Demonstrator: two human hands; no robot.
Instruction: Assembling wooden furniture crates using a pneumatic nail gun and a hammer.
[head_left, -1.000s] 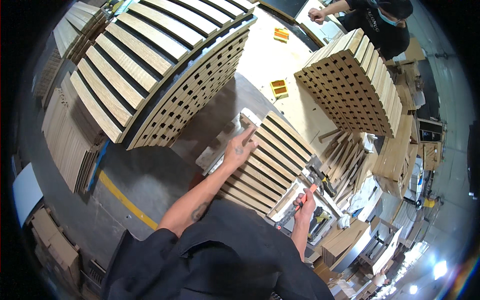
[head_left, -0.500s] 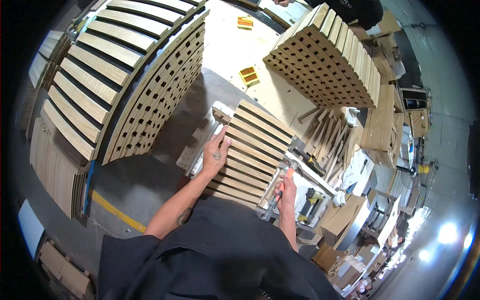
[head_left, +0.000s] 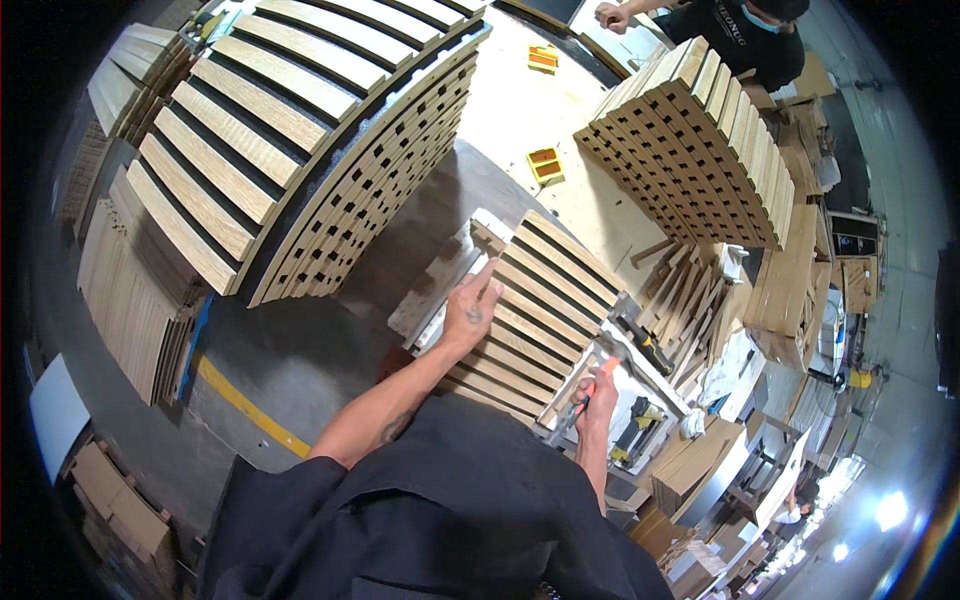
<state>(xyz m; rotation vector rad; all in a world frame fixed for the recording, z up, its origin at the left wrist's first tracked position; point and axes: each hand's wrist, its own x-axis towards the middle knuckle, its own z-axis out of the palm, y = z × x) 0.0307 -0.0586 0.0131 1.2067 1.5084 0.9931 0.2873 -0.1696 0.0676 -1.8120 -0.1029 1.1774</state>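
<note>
A slatted wood panel (head_left: 540, 312), light strips with dark gaps between them, lies tilted in front of my body. My left hand (head_left: 470, 312) grips its left edge, thumb on top and the other fingers partly hidden. At the panel's right edge, my right hand (head_left: 597, 400) is closed around the orange-and-grey handle of a hammer (head_left: 612, 362). The hammer's metal head is close to the panel's right corner; whether they touch I cannot tell. Beneath the panel, part of a white worktable (head_left: 655, 375) shows.
Large stacks of slatted panels stand at left (head_left: 330, 190) and right (head_left: 690, 150) on a pale wooden board (head_left: 510, 110) with yellow-orange boxes (head_left: 545, 165). Loose wood strips (head_left: 690, 310) and a yellow-black power tool (head_left: 637, 428) lie right. A co-worker (head_left: 745, 40) is at the far side.
The whole view has shifted, so things sit farther right and lower. More of the co-worker shows. Both hands keep their holds on the panel and the hammer.
</note>
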